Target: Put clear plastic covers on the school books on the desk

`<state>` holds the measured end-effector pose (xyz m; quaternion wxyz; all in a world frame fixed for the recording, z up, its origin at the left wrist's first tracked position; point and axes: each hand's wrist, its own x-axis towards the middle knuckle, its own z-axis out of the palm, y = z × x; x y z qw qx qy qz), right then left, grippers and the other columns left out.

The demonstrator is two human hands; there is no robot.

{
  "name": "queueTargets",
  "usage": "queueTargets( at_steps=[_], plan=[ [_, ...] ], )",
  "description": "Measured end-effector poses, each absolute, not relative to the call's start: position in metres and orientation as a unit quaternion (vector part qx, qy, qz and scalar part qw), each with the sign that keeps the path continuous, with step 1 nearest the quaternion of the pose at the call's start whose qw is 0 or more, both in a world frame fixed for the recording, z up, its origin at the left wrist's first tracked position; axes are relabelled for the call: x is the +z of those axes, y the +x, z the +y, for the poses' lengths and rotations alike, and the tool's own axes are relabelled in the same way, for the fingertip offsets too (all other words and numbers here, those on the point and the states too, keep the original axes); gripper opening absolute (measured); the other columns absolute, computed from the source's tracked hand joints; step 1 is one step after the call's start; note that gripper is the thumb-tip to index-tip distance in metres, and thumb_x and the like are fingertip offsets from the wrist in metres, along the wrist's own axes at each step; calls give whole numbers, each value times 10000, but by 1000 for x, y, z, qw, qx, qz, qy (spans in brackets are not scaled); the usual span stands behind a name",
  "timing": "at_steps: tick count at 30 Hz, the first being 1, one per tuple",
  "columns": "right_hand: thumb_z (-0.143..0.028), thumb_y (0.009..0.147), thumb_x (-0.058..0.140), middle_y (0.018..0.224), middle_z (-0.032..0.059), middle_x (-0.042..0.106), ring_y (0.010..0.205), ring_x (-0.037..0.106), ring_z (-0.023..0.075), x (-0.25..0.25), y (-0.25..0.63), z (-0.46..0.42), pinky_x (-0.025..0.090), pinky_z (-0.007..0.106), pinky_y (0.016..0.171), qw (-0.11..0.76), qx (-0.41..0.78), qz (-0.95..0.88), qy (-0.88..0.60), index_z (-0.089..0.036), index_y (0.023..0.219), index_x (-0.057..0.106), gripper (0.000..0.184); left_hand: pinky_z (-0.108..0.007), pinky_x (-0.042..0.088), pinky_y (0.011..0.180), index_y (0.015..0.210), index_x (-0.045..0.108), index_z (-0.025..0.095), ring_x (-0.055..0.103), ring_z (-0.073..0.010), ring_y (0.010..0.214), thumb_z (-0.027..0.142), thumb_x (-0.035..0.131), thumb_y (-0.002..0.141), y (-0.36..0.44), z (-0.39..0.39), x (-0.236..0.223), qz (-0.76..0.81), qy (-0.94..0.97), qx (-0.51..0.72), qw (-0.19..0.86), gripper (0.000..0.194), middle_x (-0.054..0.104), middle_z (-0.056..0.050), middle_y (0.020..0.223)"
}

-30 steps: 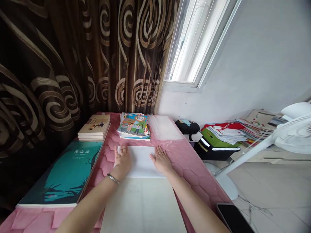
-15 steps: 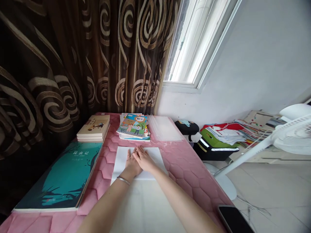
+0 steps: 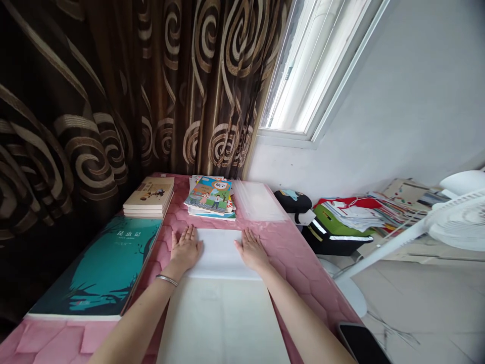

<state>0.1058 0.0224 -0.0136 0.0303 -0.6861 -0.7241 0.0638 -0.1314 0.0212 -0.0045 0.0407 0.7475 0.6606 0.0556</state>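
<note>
Pale sheet [image 3: 223, 321], white at its far end, lies on our pink hexagon-patterned table cover [image 3: 310, 283]; our left hand [image 3: 186, 248] and right hand [image 3: 253, 250] rest flat along its side edges, fingers outstretched, gripping nothing, silvery bangle [image 3: 166, 279] circling our left wrist

Compared with half a second ago, the hands are no longer together on the middle of the white paper [image 3: 222, 255]: the left hand [image 3: 185, 249] now lies at its left edge, the right hand [image 3: 253, 251] at its right edge.
</note>
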Motion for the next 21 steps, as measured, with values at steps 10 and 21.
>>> queueTargets(
  at_steps=[10, 21],
  plan=[
    [-485, 1002, 182, 1585, 189, 173, 1476, 144, 263, -12, 105, 20, 104, 430, 1182, 0, 43, -725, -688, 8, 1506, 222, 706, -581, 15, 1182, 1487, 324, 114, 192, -286, 1467, 221, 314, 915, -83, 15, 2, 610, 790, 43, 45, 582, 271, -109, 1577],
    [-457, 1005, 171, 1591, 51, 216, 1482, 124, 201, -3, 36, 17, 118, 413, 1187, 103, 127, -794, -586, -153, 1539, 209, 615, -591, 18, 1175, 1521, 221, 149, 91, -261, 1489, 347, 297, 922, -80, 15, -6, 571, 815, 36, 95, 635, 179, -84, 1600]
  ],
)
